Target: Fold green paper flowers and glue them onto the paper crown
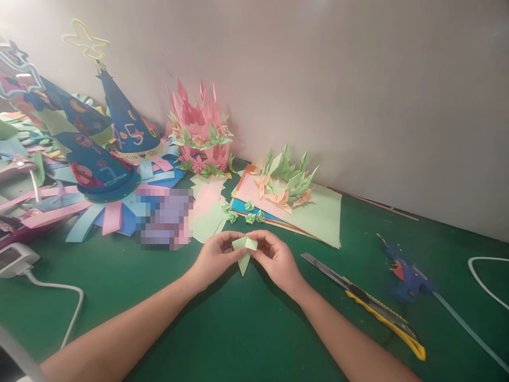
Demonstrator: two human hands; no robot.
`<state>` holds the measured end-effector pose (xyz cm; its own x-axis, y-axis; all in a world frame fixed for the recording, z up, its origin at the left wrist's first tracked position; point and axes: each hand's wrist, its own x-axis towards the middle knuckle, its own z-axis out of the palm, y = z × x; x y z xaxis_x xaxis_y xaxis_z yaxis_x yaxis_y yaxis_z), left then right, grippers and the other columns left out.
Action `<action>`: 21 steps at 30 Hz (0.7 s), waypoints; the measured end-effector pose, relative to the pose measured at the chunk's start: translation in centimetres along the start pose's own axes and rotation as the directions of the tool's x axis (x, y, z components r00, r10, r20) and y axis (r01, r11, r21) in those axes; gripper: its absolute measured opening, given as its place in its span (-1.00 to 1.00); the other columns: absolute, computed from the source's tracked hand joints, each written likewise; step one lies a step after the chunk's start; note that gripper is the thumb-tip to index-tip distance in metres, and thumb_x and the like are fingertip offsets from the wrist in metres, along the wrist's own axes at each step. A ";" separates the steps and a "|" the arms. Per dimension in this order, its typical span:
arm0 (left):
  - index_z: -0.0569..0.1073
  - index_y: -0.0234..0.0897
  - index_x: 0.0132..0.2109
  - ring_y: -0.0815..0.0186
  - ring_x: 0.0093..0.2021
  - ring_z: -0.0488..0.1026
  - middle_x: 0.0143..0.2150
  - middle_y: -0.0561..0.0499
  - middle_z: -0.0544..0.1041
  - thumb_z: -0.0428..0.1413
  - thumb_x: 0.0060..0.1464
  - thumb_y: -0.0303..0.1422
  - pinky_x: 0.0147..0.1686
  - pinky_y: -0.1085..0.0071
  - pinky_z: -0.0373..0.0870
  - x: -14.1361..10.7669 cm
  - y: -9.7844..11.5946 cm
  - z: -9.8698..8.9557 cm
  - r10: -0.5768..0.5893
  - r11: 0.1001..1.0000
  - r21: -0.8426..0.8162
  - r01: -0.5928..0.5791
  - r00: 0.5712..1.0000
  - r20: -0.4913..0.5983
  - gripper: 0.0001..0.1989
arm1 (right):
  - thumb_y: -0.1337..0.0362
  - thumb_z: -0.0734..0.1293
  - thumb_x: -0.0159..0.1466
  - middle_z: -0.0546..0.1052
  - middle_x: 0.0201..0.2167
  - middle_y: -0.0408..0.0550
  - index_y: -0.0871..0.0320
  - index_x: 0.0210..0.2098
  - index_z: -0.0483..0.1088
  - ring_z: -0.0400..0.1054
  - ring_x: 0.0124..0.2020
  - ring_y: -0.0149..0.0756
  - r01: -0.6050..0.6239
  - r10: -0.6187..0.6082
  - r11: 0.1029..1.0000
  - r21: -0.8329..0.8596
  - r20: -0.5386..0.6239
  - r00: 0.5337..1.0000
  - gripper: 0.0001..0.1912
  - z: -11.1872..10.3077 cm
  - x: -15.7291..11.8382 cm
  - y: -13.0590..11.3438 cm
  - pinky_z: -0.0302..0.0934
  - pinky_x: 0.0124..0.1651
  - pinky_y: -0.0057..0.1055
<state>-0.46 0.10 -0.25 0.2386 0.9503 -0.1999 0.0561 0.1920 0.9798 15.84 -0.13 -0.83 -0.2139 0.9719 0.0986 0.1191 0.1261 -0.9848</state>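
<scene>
A small folded piece of pale green paper (243,260) is pinched between both hands over the middle of the table, its pointed tip hanging down. My left hand (217,256) grips its left side, thumb in front and fingers behind. On its right side, my right hand (277,260) closes thumb and fingertips near a square folded flap. Several small green paper rosettes (250,218) lie just beyond the hands. Behind them, a green paper crown (292,178) with peach flowers sits on stacked coloured sheets (326,215).
A yellow utility knife (374,307) with its blade out lies right of my right hand, a blue glue gun (411,276) farther right. Pink paper crowns (201,127), blue cone hats (127,119) and paper strips fill the left. A white cable (81,300) is front left.
</scene>
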 end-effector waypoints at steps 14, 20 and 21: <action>0.42 -0.31 -0.15 0.32 -0.26 0.46 -0.20 -0.02 0.52 0.19 -0.08 -0.28 -0.23 0.40 0.39 0.0 -0.2 -0.1 0.009 1.000 -0.005 -0.009 0.999 0.034 -0.68 | 0.23 0.33 0.14 0.44 -0.33 -0.10 0.11 -0.28 0.38 0.35 -0.31 -0.33 -0.073 0.073 0.997 0.031 0.002 0.997 -0.84 -0.1 0.0 0.0 0.32 -0.25 -0.39; 0.43 -0.28 -0.16 0.30 -0.25 0.48 -0.21 -0.01 0.54 0.19 -0.08 -0.28 -0.23 0.39 0.40 0.1 -0.3 -0.2 0.017 1.000 -0.011 -0.016 0.999 0.052 -0.70 | 0.22 0.34 0.12 0.42 -0.33 -0.09 0.11 -0.29 0.37 0.35 -0.30 -0.32 -0.073 0.072 0.995 0.068 0.014 0.997 -0.84 -0.2 0.1 0.0 0.32 -0.26 -0.39; 0.43 -0.28 -0.17 0.30 -0.26 0.48 -0.22 -0.01 0.54 0.19 -0.08 -0.28 -0.24 0.39 0.40 0.1 -0.2 -0.2 0.012 1.000 -0.014 -0.011 0.998 0.054 -0.70 | 0.22 0.33 0.12 0.41 -0.34 -0.10 0.11 -0.29 0.37 0.34 -0.31 -0.33 -0.076 0.075 0.994 0.072 0.017 0.997 -0.84 -0.2 0.1 0.0 0.32 -0.26 -0.39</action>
<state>-0.60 0.21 -0.49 0.2909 0.9380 -0.1886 0.0397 0.1851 0.9819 16.05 0.04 -0.80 -0.2205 0.9751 0.0222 0.0646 0.0373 -0.9972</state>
